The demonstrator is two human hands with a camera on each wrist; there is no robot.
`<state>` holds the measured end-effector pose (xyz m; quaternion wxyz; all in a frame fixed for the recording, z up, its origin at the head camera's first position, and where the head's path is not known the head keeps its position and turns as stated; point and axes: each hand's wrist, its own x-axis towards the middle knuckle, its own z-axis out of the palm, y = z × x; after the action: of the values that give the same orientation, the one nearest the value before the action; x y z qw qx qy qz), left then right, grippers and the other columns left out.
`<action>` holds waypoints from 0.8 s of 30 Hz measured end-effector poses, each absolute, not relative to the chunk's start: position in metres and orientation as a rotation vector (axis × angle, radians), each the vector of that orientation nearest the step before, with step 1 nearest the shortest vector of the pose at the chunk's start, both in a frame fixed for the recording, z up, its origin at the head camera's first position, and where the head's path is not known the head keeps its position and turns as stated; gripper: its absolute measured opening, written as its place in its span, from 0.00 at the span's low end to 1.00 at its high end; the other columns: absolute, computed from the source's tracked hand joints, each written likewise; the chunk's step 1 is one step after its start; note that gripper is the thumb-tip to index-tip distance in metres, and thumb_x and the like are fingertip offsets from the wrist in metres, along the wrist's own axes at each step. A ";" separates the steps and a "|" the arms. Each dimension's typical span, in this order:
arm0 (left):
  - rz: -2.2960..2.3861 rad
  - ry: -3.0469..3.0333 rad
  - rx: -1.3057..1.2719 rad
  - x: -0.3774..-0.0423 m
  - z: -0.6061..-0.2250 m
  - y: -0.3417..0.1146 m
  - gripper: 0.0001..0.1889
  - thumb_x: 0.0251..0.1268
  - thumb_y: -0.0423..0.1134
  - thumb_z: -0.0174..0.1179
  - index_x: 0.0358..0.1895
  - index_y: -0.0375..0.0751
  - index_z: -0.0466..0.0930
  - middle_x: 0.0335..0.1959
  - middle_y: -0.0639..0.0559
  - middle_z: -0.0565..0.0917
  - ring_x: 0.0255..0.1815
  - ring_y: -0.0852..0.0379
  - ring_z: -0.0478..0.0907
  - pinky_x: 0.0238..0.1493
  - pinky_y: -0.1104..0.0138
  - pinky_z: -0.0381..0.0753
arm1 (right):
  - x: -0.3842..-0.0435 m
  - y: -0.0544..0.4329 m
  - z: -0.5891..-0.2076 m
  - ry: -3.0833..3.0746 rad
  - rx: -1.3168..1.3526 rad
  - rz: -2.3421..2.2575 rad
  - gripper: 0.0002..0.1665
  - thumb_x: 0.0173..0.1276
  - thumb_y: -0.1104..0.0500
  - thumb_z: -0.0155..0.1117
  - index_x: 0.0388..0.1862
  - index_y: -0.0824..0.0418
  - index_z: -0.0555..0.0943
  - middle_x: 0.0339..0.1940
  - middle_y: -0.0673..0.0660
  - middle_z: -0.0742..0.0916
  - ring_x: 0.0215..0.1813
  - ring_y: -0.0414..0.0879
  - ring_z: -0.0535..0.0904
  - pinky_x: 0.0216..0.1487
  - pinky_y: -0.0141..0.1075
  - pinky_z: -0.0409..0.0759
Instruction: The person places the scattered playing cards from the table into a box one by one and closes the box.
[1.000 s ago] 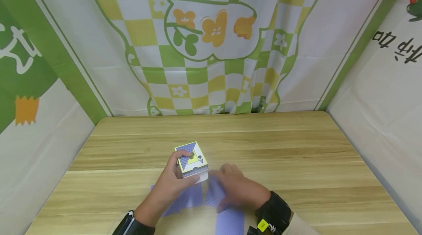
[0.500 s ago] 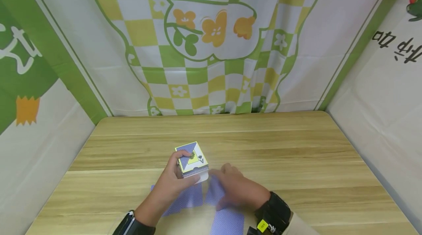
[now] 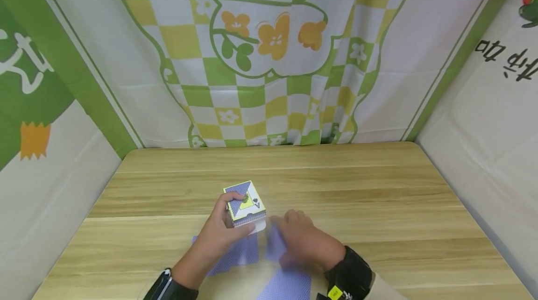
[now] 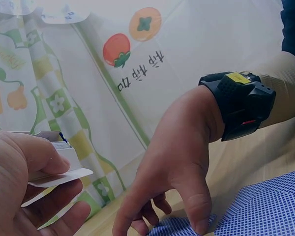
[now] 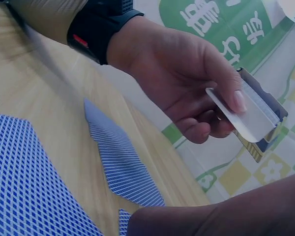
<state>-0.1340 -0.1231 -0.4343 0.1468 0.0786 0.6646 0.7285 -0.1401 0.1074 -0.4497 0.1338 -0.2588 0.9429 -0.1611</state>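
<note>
My left hand (image 3: 224,225) grips a card box (image 3: 245,204), thumb at its lowered white flap, a finger across its ace-marked face. In the right wrist view, a stack of cards shows inside the open end of the box (image 5: 260,110). Low over the table, my right hand (image 3: 304,239) spans a blue-backed playing card (image 3: 275,244), forefinger and thumb (image 4: 194,206) spread and pointing down at it. Further blue-backed cards (image 3: 287,286) lie overlapping nearer the body. Another group of cards (image 3: 235,255) rests face down below the box.
A wooden table (image 3: 370,188) bears the cards. A patterned curtain (image 3: 252,103) hangs along its far edge, with printed fabric walls (image 3: 483,141) on both sides. Each wrist wears a black band (image 3: 350,269).
The cards nearest the body have spread out leftward. My right hand and the card under it have shifted slightly right. My left hand and the box have hardly moved.
</note>
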 end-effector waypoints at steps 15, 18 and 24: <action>2.079 1.928 0.212 -0.133 -0.435 -0.122 0.37 0.60 0.24 0.64 0.66 0.46 0.52 0.61 0.25 0.71 0.51 0.44 0.83 0.45 0.63 0.85 | -0.160 0.124 -0.457 2.761 -0.519 -0.413 0.63 0.37 0.48 0.78 0.75 0.62 0.65 0.51 0.61 0.74 0.52 0.54 0.67 0.55 0.48 0.72; 2.084 1.926 0.207 -0.133 -0.435 -0.122 0.37 0.60 0.24 0.64 0.66 0.46 0.53 0.61 0.26 0.72 0.52 0.45 0.83 0.46 0.64 0.85 | -0.160 0.124 -0.454 2.748 -0.495 -0.432 0.63 0.37 0.48 0.79 0.75 0.62 0.65 0.51 0.60 0.74 0.52 0.53 0.66 0.53 0.47 0.72; 2.078 1.925 0.211 -0.133 -0.435 -0.121 0.37 0.60 0.24 0.64 0.66 0.46 0.52 0.62 0.25 0.71 0.53 0.44 0.83 0.47 0.63 0.85 | -0.161 0.126 -0.453 2.744 -0.481 -0.449 0.62 0.39 0.48 0.79 0.75 0.63 0.65 0.52 0.61 0.74 0.53 0.54 0.66 0.53 0.47 0.72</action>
<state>-0.1330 -0.1210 -0.4350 0.1498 0.0734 0.6700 0.7233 -0.1605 0.1259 -0.4531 0.1591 -0.1682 0.9601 -0.1572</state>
